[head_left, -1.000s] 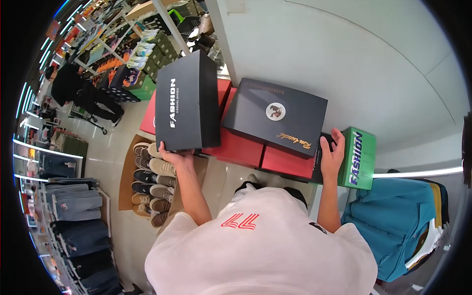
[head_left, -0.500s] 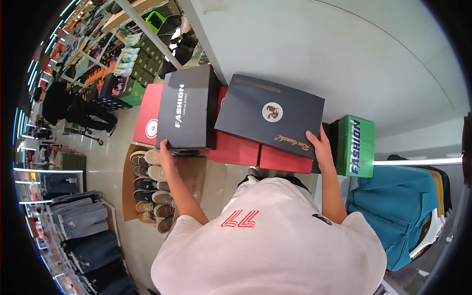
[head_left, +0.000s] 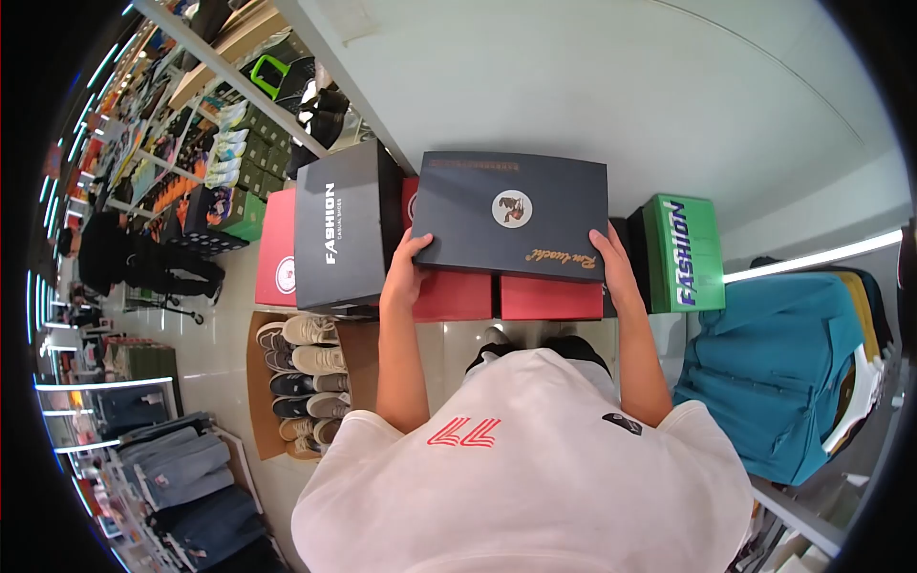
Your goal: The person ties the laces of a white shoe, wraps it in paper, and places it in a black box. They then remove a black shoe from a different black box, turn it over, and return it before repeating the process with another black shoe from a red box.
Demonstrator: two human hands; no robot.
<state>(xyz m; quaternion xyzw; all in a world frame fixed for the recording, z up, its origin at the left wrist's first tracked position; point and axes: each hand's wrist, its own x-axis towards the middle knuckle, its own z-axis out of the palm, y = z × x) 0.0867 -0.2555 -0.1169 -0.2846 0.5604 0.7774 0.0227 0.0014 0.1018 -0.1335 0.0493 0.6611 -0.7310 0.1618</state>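
Observation:
A dark navy shoebox with a round white emblem and gold script lies level in front of me, above red shoeboxes. My left hand grips its left end, thumb on the lid. My right hand holds the opposite end, thumb also on top. The fingers under the box are hidden. Left of it stands a dark grey shoebox lettered "FASHION", apart from my left hand. To the right is a green shoebox with the same word.
An open cardboard carton with several pairs of shoes is on the floor at the left. Teal garments hang on a rail at the right. A pale wall rises behind the boxes. A person in dark clothes stands far left.
My left hand has moved from the grey shoebox to the left end of the navy shoebox. The navy shoebox has turned from slanted to nearly straight. My right hand stays on it.

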